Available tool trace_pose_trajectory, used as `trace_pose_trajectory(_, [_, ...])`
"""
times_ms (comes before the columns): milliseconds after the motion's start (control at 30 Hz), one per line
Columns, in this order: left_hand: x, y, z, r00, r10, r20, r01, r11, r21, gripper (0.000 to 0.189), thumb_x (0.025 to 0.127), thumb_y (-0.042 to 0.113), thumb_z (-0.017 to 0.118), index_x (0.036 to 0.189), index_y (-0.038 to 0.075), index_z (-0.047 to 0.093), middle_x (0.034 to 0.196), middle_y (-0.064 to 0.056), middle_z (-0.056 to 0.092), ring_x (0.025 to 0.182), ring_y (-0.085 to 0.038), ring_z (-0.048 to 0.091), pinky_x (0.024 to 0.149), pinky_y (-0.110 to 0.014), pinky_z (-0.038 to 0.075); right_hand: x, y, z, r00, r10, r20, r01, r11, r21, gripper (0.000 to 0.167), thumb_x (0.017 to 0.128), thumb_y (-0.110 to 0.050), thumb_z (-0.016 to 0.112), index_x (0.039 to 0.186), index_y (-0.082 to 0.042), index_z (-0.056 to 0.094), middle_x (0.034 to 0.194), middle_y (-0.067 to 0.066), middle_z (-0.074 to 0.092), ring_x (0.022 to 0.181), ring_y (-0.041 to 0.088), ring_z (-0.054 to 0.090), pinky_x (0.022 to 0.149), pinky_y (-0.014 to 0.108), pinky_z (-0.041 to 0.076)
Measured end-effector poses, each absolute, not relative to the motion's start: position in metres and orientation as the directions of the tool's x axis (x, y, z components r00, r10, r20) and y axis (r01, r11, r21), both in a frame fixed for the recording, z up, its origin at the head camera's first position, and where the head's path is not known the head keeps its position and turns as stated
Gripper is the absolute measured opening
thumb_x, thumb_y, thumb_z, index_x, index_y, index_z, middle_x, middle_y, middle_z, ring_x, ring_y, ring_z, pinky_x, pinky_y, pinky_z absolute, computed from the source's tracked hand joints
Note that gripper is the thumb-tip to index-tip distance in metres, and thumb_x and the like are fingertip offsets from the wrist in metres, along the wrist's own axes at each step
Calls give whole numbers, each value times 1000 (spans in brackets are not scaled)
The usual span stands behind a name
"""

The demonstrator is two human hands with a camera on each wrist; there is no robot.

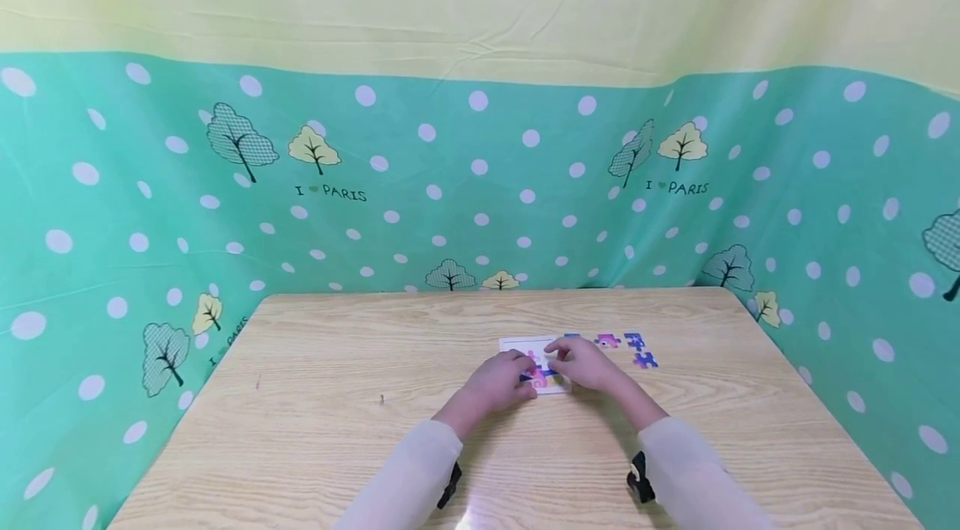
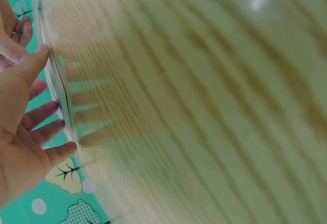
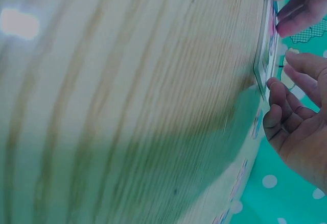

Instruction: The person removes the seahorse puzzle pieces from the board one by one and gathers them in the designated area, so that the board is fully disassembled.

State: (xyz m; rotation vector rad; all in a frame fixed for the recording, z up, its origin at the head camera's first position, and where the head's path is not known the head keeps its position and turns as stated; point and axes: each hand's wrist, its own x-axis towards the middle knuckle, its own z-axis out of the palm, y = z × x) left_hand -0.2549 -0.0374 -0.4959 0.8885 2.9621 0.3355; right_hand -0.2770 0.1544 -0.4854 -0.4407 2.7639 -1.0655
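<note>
A small white-framed jigsaw puzzle board (image 1: 513, 343) lies on the table, with pink and blue puzzle pieces (image 1: 539, 381) in its lower part. My left hand (image 1: 497, 382) rests at the board's left side, its fingers spread along the edge and over the pieces. In the left wrist view, the same hand's fingers (image 2: 45, 127) reach the board's edge nearly straight. Over the upper right of the board hovers my right hand (image 1: 587, 363), thumb and index finger apart with nothing visible between them. Its other fingers bend loosely beside the board's corner in the right wrist view.
Right of the board lie loose puzzle pieces: a pink one (image 1: 607, 341), a blue one (image 1: 634, 341) and a blue-purple one (image 1: 645, 360). Another blue piece (image 1: 572, 337) shows partly behind my right hand. A green dotted curtain (image 1: 480, 180) hangs around the wooden table (image 1: 337, 430).
</note>
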Motion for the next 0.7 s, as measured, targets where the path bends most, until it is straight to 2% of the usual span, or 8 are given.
trace_pose_trajectory(467, [-254,-50,-493,-858,513,14,505,840,200,52,87,44,62,127,11,57,128,-9,57,115,-24,56,102,-34,46,-281,142,-488,-941,-337,-40,-233,728,-644,28,84,-12,67,110,-3,65,82,5,58,69,14,50,59,24,44])
trace_pose_trajectory(700, [-257,-59,-496,-861,507,19,501,842,200,45,86,41,63,120,12,62,122,-6,61,113,-21,58,101,-34,47,-284,139,-491,-947,-317,-54,-215,747,-629,28,82,-15,70,107,-4,67,80,4,55,72,15,48,59,25,43])
